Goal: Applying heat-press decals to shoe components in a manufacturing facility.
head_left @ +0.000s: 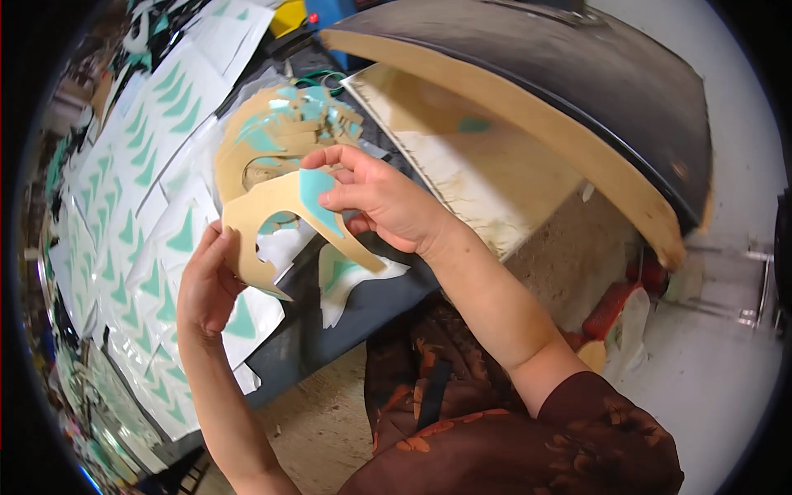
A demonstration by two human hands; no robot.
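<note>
A tan, curved, crescent-like cut piece [256, 206] with a wide arched opening is held up between my two hands. My left hand [210, 280] pinches its left end between thumb and fingers. At the piece's right side, my right hand [379, 198] closes thumb and fingers on a teal pointed patch [312, 194] lying against the tan surface. Whether the patch is stuck down there cannot be made out. Behind the held piece lies a heap of similar tan pieces with teal patches [235, 157]. Below it, a white backing sheet with a green shape [334, 276] rests at the table's edge.
White sheets with rows of green pointed shapes [124, 239] cover the dark table's [301, 330] left side. Green-handled scissors [322, 78] lie beyond the heap. A machine with a tan-edged dark top [528, 74] and a pale stained board [462, 173] stand at right. A red object [610, 309] sits low.
</note>
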